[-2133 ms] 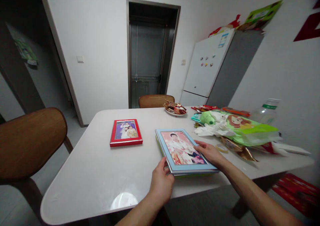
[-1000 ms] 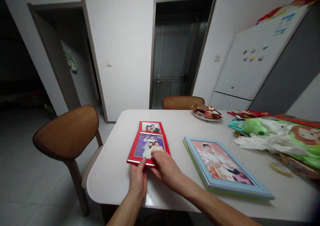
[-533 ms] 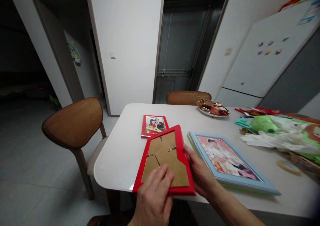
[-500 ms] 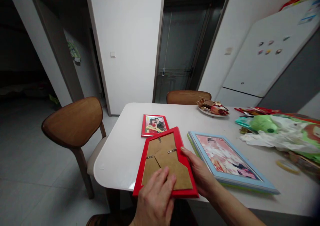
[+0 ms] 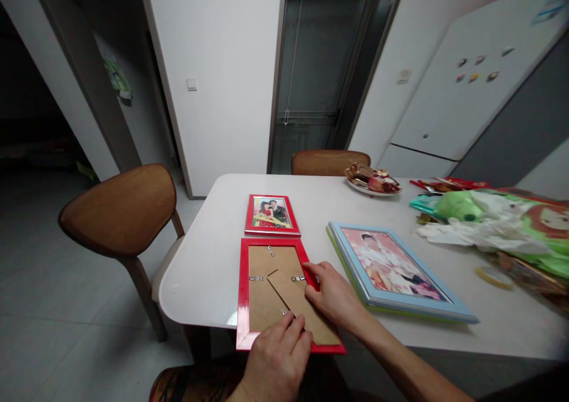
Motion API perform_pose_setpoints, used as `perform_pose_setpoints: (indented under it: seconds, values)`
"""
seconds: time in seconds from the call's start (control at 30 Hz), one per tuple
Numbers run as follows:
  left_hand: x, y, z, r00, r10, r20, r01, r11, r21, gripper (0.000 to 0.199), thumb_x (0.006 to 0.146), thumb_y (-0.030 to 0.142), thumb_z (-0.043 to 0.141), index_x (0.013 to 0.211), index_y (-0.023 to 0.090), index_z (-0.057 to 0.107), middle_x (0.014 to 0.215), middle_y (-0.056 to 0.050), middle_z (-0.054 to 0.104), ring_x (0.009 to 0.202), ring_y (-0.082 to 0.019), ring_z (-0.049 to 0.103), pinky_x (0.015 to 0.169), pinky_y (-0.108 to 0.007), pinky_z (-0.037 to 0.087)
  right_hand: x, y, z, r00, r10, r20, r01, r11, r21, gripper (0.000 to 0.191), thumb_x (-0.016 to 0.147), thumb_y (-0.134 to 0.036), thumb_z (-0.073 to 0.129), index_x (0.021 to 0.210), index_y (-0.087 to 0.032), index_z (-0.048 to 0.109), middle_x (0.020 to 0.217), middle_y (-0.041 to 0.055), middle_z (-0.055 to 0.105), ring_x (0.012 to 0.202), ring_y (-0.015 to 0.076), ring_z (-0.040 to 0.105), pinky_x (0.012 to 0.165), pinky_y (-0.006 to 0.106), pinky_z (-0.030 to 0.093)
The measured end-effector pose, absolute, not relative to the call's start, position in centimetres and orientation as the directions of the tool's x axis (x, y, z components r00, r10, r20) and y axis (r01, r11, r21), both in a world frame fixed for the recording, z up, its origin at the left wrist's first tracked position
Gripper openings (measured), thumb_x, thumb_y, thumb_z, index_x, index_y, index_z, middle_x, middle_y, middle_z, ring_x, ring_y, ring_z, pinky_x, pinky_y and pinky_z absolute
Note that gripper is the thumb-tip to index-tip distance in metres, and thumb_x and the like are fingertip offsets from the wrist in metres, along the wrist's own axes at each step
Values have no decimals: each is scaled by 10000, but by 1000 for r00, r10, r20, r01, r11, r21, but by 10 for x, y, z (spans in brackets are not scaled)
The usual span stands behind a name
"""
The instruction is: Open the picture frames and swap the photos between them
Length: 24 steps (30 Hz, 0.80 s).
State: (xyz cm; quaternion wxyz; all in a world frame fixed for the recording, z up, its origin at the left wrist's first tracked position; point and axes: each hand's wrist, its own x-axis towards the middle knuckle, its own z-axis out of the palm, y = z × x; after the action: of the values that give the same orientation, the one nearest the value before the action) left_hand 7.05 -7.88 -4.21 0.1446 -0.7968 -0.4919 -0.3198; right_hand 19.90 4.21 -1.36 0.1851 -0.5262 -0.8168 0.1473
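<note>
A red picture frame (image 5: 243, 307) lies back side up at the table's near edge, its lower end jutting past it. Its brown backing board (image 5: 267, 304) carries small metal clips and a dark slanting line along the edge of its stand leg. My left hand (image 5: 280, 351) is closed on the lower edge, fingertips pressed on the board near the bottom clip. At the right edge, beside the right clip, my right hand (image 5: 333, 295) grips the frame between thumb and fingers. Just beyond lies another red picture frame (image 5: 272, 232), face up with a photo of two people.
To the right, a light-blue picture frame (image 5: 427, 310) rests on a green one. Farther right are a green plastic package (image 5: 515, 218), a tape roll (image 5: 493, 277) and a plate (image 5: 371, 191) of wrapped items. A wooden chair (image 5: 124, 212) stands left, another chair (image 5: 329, 162) behind the table (image 5: 200, 271).
The red frame in my hands has gone from tilted and raised to flat on the table. My right hand has moved left along its edge, and the far red frame is uncovered.
</note>
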Motion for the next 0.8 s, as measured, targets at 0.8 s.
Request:
perform_pose_setpoints:
  seconds: [0.8]
  values:
    - [8,-87,-7,212,962,175,880,-265,393,223,648,281,633,791,162,510,1207,-169,462,1162,-272,362,970,-499,245,186,21,11,-817,537,211,443,818,-367,237,713,-199,521,920,-248,625,1066,58,524,981,177,445,835,322,348]
